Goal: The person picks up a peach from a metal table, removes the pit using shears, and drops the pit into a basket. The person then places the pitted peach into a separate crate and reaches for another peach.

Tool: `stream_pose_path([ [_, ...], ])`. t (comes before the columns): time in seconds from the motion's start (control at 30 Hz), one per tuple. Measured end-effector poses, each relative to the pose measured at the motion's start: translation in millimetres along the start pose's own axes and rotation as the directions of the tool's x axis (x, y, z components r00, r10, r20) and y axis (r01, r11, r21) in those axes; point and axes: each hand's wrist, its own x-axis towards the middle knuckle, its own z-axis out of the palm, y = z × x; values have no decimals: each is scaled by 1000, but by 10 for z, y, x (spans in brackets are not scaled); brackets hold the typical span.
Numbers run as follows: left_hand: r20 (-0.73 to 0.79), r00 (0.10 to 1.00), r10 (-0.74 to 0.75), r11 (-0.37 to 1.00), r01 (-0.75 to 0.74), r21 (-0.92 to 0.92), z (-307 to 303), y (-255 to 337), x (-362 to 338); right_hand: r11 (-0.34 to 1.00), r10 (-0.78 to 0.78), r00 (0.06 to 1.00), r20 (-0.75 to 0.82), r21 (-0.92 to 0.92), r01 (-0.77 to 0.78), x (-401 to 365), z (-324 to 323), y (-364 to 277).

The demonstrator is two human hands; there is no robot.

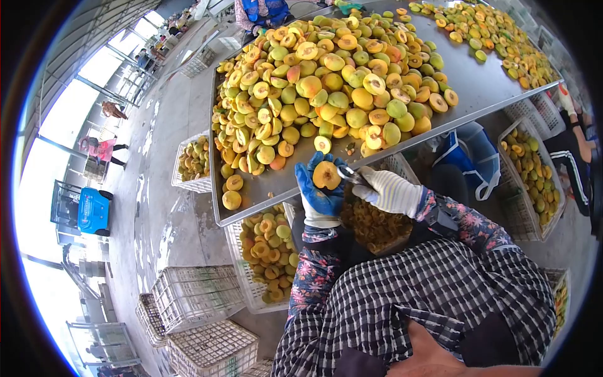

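Note:
My left hand (319,193), in a blue-coated glove, cups a halved yellow peach (326,175) with its cut face and brown centre turned up. In a white striped glove, my right hand (392,191) grips a small metal pitting tool (348,174), whose rounded tip reaches the peach's right edge. Both hands are at the near edge of a metal table (260,200). A large heap of whole and halved peaches (326,81) lies on it just beyond. Below my hands, between my knees, is a container of brown pits or scraps (377,223), partly hidden by my right arm.
White crates of peaches stand left (195,160), below the table (267,254) and right (531,176). Stacked crates (210,345) are at lower left. A blue bag (468,157) is under the table. Other people work opposite and at right. A blue vehicle (94,210) stands far left.

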Motion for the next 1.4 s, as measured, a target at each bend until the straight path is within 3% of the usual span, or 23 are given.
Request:
stream_pose_path([
  [0.1,50,998,43,994,-48,94,25,-128,-41,993,21,1000,14,-115,-19,35,64,-35],
  [0.13,-2,999,38,992,-38,119,86,-155,-59,982,100,994,40,-164,-92,40,38,-125],
  [0.2,-2,999,51,993,-51,111,108,-201,-63,994,69,997,37,-89,-66,23,150,10],
  [0.27,-7,997,80,990,-78,116,105,-257,-63,976,51,998,40,-212,-41,-20,106,-107],
  [0.37,-67,994,91,987,-81,138,173,-279,-106,997,-10,999,36,-78,13,-71,177,-49],
  [0.47,-70,997,23,946,1,323,70,-210,-54,975,90,975,205,-216,-45,-95,94,-45],
  [0.57,-54,998,-41,933,58,356,138,-197,-109,971,117,963,244,-233,-58,-96,26,-75],
  [0.63,-16,992,-125,934,123,337,142,-151,-104,967,-32,990,140,254,-5,-99,126,-39],
  [0.67,3,986,-166,932,156,328,144,-138,-96,895,12,984,179,436,-91,-111,136,-25],
  [0.7,20,994,-111,941,98,324,138,-163,-96,784,56,974,218,595,-178,-119,140,-23],
  [0.77,55,999,-4,948,-13,317,131,-236,-97,460,235,803,548,665,-588,-140,-44,-256],
  [0.8,32,999,6,951,-16,310,143,-238,-93,507,282,834,474,665,-549,-149,-7,-369],
  [0.9,-5,1000,-4,963,5,271,228,-252,-120,271,208,774,598,725,-633,-142,-80,-307],
  [0.93,2,1000,-31,968,30,249,247,-252,-134,92,182,722,668,719,-689,-156,-106,-268],
  [1.03,-2,999,-49,959,47,279,272,-267,-136,-82,66,699,712,702,-707,-159,-121,-145],
  [1.07,-7,999,-45,951,45,306,275,-277,-136,-98,65,690,721,693,-714,-170,-137,-117],
  [1.13,144,979,143,807,-200,556,234,-324,-153,-129,34,645,764,643,-755,-220,-200,-105],
  [1.17,90,992,91,848,-125,515,208,-283,-125,-143,17,621,783,617,-774,-256,-245,-98],
  [1.2,36,999,39,883,-51,467,184,-241,-98,-91,0,598,802,595,-798,-333,-288,-87],
  [1.23,-3,1000,27,887,-22,461,85,-205,-68,-4,85,590,803,593,-806,-410,-333,-105],
  [1.3,322,909,264,403,-407,819,-329,-108,11,166,252,578,776,553,-816,-536,-419,-103],
  [1.33,153,981,118,631,-193,751,-130,77,-187,366,318,607,729,496,-787,-590,-443,15],
  [1.4,117,979,168,292,-163,942,-172,391,-390,755,407,694,593,208,-621,-675,-516,113],
])
